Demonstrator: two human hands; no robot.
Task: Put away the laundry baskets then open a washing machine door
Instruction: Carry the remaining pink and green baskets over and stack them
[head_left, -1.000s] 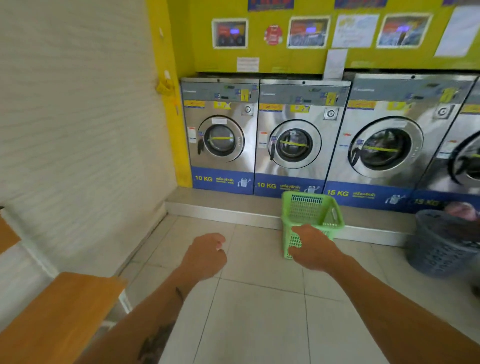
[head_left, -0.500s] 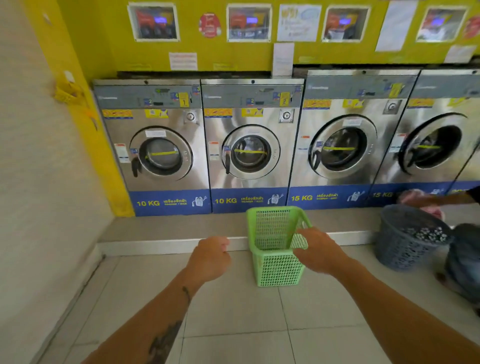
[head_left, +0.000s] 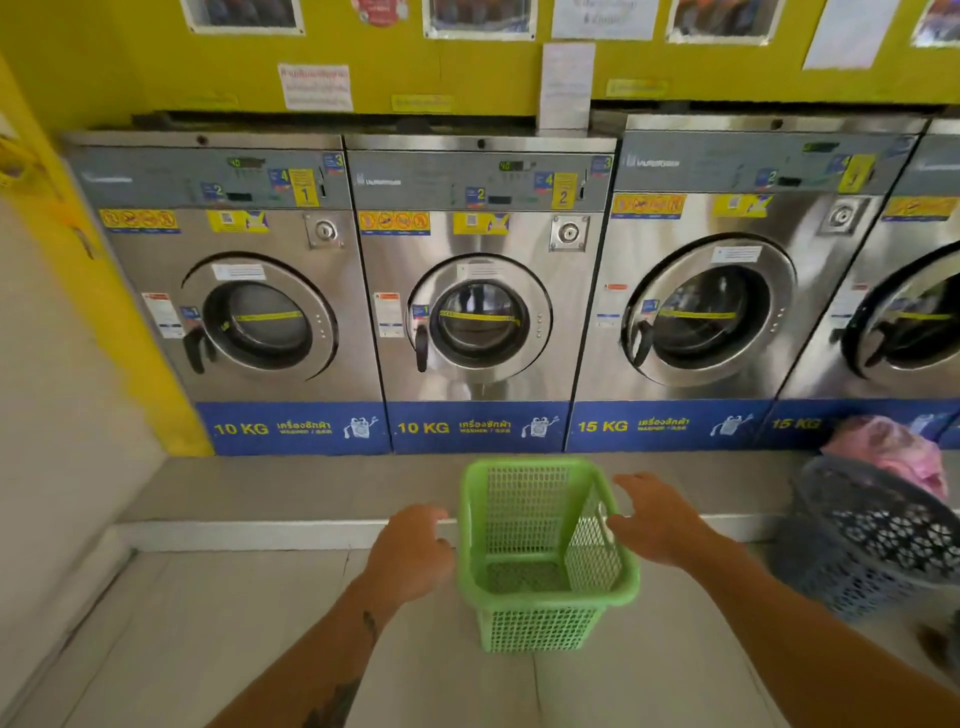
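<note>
An empty green mesh laundry basket (head_left: 540, 556) stands on the tiled floor in front of the machines. My left hand (head_left: 410, 556) hovers just off its left rim, fingers loosely curled and holding nothing. My right hand (head_left: 654, 519) is at the right rim with fingers spread; whether it touches the rim I cannot tell. Along the back stand steel washing machines: number 1 (head_left: 244, 322), number 2 (head_left: 478, 322) and a 15 kg one (head_left: 706, 312). Their round doors are closed, each with a black handle on the left side.
A dark grey round basket (head_left: 872, 540) with pink laundry (head_left: 893, 457) sits on the floor at the right. A raised grey step (head_left: 291, 488) runs in front of the machines. A white wall (head_left: 57, 415) closes the left side. A fourth machine (head_left: 914, 322) is cut off at the right edge.
The view has come closer to the machines and the green basket. Both hands have moved to either side of the basket's rim, and my right hand's fingers have spread.
</note>
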